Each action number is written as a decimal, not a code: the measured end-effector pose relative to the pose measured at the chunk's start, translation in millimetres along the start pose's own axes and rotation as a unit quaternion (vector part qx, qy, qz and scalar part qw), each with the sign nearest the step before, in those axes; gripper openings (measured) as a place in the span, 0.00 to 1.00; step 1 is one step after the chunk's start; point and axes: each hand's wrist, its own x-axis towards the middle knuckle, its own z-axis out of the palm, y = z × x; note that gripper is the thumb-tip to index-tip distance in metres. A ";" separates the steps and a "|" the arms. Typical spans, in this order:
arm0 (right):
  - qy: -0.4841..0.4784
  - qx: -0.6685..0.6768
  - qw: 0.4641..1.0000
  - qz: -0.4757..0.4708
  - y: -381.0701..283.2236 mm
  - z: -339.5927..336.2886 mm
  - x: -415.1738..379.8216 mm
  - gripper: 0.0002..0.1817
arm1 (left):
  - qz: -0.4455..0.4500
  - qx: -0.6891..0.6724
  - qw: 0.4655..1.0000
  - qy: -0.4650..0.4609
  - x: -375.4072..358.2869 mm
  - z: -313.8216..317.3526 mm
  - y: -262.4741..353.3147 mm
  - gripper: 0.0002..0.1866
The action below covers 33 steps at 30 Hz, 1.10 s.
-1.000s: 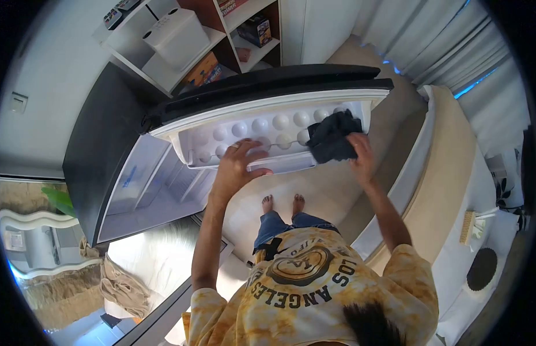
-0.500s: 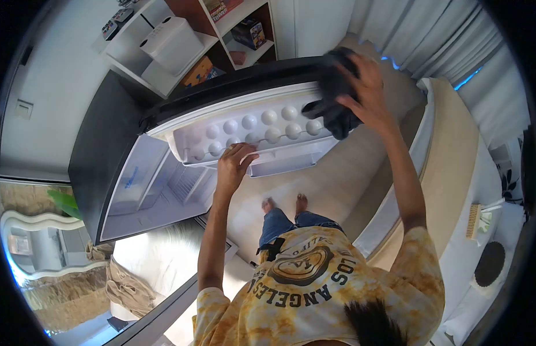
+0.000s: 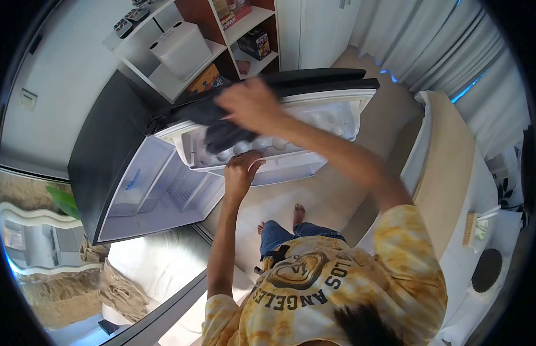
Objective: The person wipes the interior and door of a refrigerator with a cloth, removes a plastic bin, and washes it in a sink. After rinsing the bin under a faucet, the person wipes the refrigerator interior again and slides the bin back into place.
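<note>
A dark cloth [image 3: 227,135] is bunched in my right hand [image 3: 253,104], whose fingers are closed on it and blurred by motion. The cloth hangs over the left part of the white egg tray [image 3: 331,118], a row of round hollows in the top of the open fridge door [image 3: 331,86]. My left hand [image 3: 243,167] grips the front rim of the door shelf, with its fingertips over the edge. The black fridge [image 3: 115,138] stands at the left, with its white interior [image 3: 158,210] and shelves showing.
Behind the door is a shelf unit [image 3: 219,52] with a white bin [image 3: 184,49] and boxes. A bed [image 3: 446,167] runs along the right. Pale floor [image 3: 268,202] lies under my feet. A mirror [image 3: 43,248] and a beige cloth [image 3: 121,291] are lower left.
My right hand has swept the dark cloth from the right end of the fridge door to its left part. My left hand stays on the shelf rim.
</note>
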 end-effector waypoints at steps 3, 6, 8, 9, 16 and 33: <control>-0.082 -0.160 0.975 0.131 72.1 -106.3 -82.0 0.26 | 0.000 0.009 1.000 -0.003 1.5 -0.2 4.4 0.07; -0.028 -0.208 0.965 0.158 139.4 -168.7 -135.0 0.24 | 0.000 0.020 1.000 -0.005 1.9 -1.3 8.2 0.07; -0.028 -0.123 0.950 0.284 147.2 -173.0 -141.4 0.24 | 0.016 0.011 1.000 -0.011 0.6 -3.6 7.3 0.07; -0.049 -0.098 0.925 0.365 147.6 -178.4 -137.6 0.24 | 0.015 0.013 1.000 -0.013 2.9 -3.5 7.2 0.07; 0.470 0.415 0.602 0.494 160.9 -86.2 -210.5 0.22 | 0.022 0.010 0.999 -0.025 0.5 -2.7 6.7 0.08; 0.266 0.193 0.707 0.626 14.5 81.1 -366.5 0.22 | -0.232 -0.122 0.958 0.115 -140.6 0.8 -143.5 0.33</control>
